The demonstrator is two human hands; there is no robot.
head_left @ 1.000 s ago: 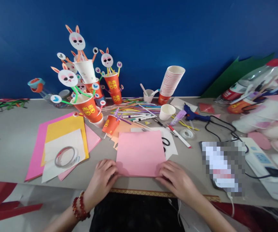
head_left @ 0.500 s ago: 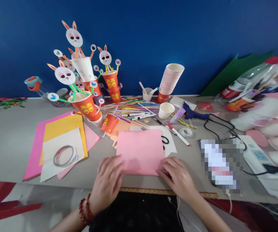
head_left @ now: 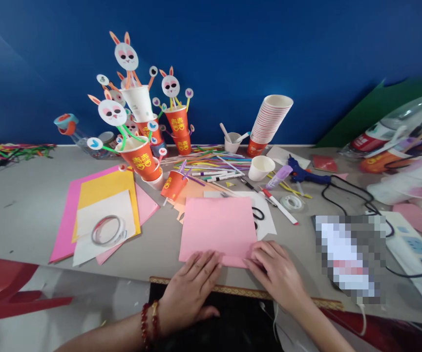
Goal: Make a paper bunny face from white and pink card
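Observation:
A sheet of pink paper (head_left: pixel 218 225) lies at the front of the table, with a narrow fold along its near edge. My left hand (head_left: pixel 192 286) rests flat on that edge, fingers stretched out and thumb spread toward me. At the paper's near right corner, the curled fingers and thumb of my right hand (head_left: pixel 275 271) close on the edge. Black scissor handles (head_left: pixel 258 213) stick out from beneath the sheet on the right; the blades are mostly covered. Under them is white paper (head_left: pixel 268 227).
Coloured sheets (head_left: pixel 63 215) with a tape roll (head_left: pixel 106 230) lie left. Rabbit-faced paper cups (head_left: pixel 141 159) and a tall cup stack (head_left: pixel 271 120) stand behind. Toward the right are a blue glue gun (head_left: pixel 306 173), its cable, a blurred-out item (head_left: pixel 348 259) and a power strip (head_left: pixel 412 242).
My left hand has moved from the paper's left side to the middle of its near edge and flattened there. The right hand stays by the right corner. The view has shifted slightly.

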